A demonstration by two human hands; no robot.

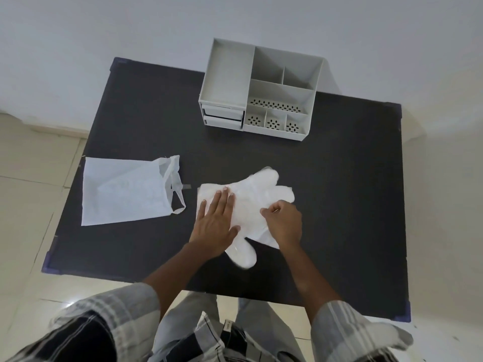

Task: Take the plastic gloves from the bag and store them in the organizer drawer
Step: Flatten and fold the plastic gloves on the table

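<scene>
A stack of translucent white plastic gloves lies spread on the black table, fingers pointing to the far right, thumb toward me. My left hand presses flat on the cuff end, fingers apart. My right hand is curled and pinches the gloves' middle. The white bag lies flat to the left, its mouth and handles facing the gloves. The grey organizer stands at the far edge; its two drawers at the front left look pushed in.
The organizer's top holds several open compartments, some with perforated floors. The table is small, with blue corner guards, and light tiled floor surrounds it. A white wall rises behind the organizer. My checked sleeves and lap fill the bottom of the view.
</scene>
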